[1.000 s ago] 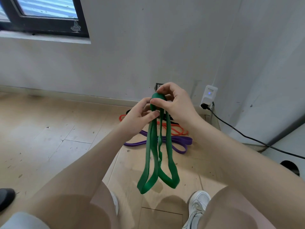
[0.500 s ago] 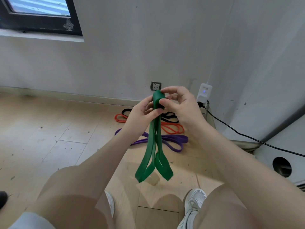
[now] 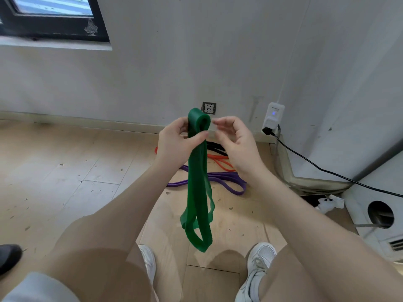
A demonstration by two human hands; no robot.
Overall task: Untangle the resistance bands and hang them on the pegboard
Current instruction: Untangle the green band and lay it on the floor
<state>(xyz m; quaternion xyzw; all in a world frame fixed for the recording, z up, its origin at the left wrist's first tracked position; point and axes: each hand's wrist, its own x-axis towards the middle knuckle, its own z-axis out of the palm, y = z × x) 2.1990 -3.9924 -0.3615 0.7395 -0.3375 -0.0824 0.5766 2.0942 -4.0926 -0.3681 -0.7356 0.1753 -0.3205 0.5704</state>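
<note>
A wide green resistance band (image 3: 197, 188) hangs folded in front of me, its loops dangling above the floor. My left hand (image 3: 174, 142) pinches it just under the top fold. My right hand (image 3: 236, 142) is beside the fold, fingers curled and apart, not touching the band. On the floor behind lie a purple band (image 3: 231, 182), an orange band (image 3: 220, 162) and a black band (image 3: 216, 147), overlapping. No pegboard is in view.
A wall socket (image 3: 209, 108) and a white plug-in device (image 3: 273, 116) with a black cable (image 3: 327, 171) sit at the wall's base. A white unit with a round hole (image 3: 380, 214) stands at right. My white shoes (image 3: 259, 264) are below, and a dark shoe (image 3: 8, 256) at the left edge.
My right hand has let go of the top of the green band and drawn a little to the right. The band now hangs from my left hand alone, its loops swinging lower.
</note>
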